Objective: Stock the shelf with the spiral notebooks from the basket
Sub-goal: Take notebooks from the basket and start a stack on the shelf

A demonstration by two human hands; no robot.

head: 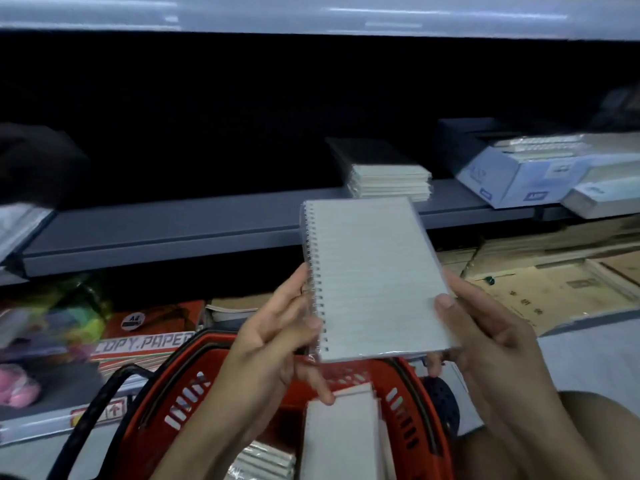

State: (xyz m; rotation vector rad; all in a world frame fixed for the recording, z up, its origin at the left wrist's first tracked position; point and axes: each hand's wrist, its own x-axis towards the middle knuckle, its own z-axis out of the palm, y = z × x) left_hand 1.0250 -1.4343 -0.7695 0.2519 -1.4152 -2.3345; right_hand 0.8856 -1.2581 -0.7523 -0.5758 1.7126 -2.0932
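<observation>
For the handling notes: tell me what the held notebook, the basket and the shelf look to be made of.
Held notebook: lined paper pages, a coil binding that looks like metal wire, and a glossy clear wrap, judging by the shine at its lower edge. Basket: red moulded plastic, with slotted walls and a slight sheen. Shelf: probably painted sheet metal, matte grey with a folded front lip.

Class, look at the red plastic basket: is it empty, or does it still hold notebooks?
Not empty. The red plastic basket still holds pale spiral notebooks, lying below the wrapped spiral notebook held in both hands.

Two bare forearms, grips ungloved (no rings)
</observation>
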